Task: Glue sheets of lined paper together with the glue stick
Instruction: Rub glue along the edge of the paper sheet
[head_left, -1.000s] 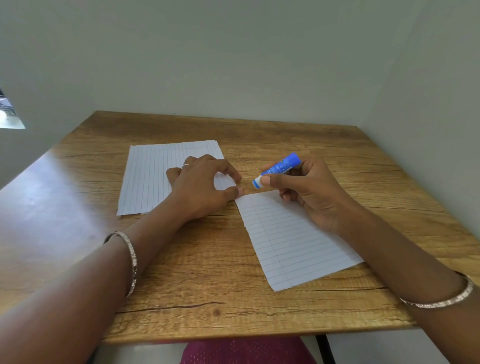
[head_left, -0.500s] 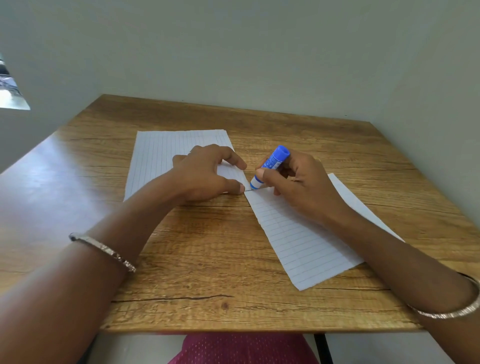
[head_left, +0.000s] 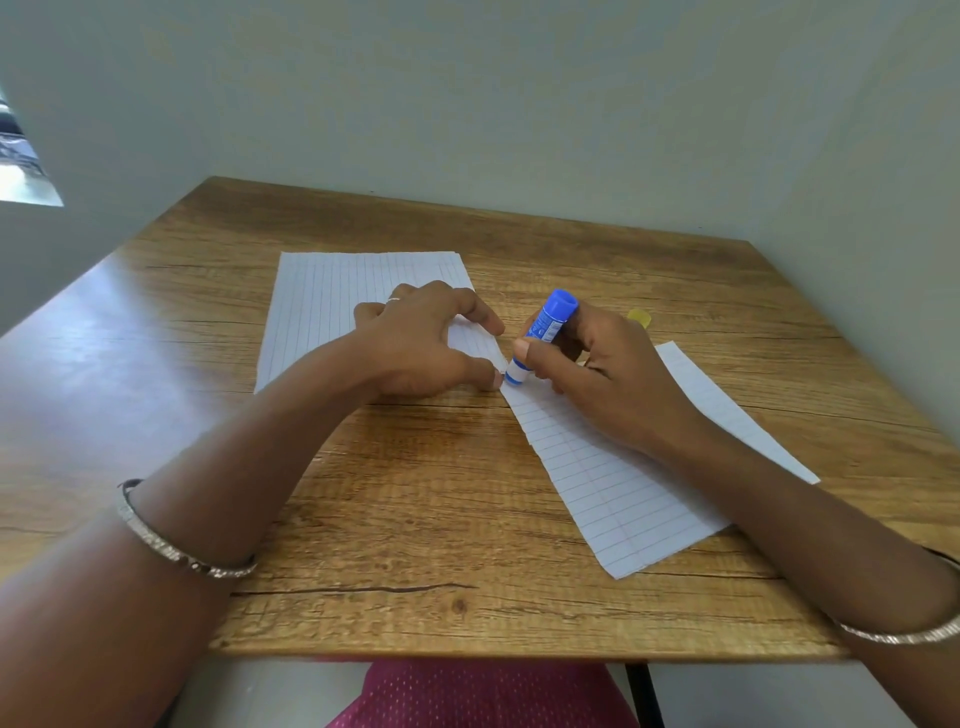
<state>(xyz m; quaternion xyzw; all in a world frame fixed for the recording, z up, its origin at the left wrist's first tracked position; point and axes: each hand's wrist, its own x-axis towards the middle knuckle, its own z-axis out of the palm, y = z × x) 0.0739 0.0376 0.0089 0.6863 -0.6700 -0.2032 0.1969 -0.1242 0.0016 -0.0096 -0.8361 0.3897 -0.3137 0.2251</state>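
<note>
Tabletop (head_left: 415, 519), frame centre: right hand (head_left: 608, 374) grip clamps glue stick (head_left: 545, 327), tip now lowered onto right lined sheet (head_left: 623, 499); left hand (head_left: 421, 343), grip apart, pins left lined sheet (head_left: 322, 312).

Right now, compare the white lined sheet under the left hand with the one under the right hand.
The left sheet lies square to the wooden table; the right sheet lies skewed. The left sheet's rulings run away from the viewer; the right sheet's run across. The left hand presses the left sheet; the right hand holds a blue glue stick at the right sheet's corner. Both are white, ruled, flat.
</note>
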